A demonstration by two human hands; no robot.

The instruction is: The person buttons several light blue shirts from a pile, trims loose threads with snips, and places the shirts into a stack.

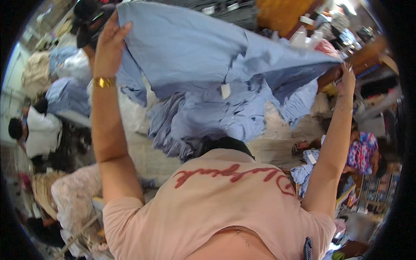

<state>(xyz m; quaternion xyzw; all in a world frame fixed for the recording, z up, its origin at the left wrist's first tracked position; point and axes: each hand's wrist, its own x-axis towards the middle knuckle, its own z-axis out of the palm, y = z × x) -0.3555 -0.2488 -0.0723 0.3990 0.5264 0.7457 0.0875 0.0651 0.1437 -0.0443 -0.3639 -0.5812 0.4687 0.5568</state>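
A light blue piece of cloth, perhaps a garment (186,43), is stretched wide between my raised hands. My left hand (110,45), with a gold band at the wrist, is closed on its upper left edge. Far to the right, my right hand (346,80) grips the opposite corner, where the cloth narrows into taut folds. The cloth sags in the middle, and a small white tag (225,90) shows at its lower edge. Below it lies a heap of similar blue cloth (216,115), crumpled and partly hidden by the stretched piece.
Blue cloth stacks (69,95) and a large pale bundle (76,195) stand at left. A person in white (43,134) is at left. Another in a patterned top (364,151) is at right, near loose blue cloth (303,171). A brown wooden surface (281,15) lies beyond.
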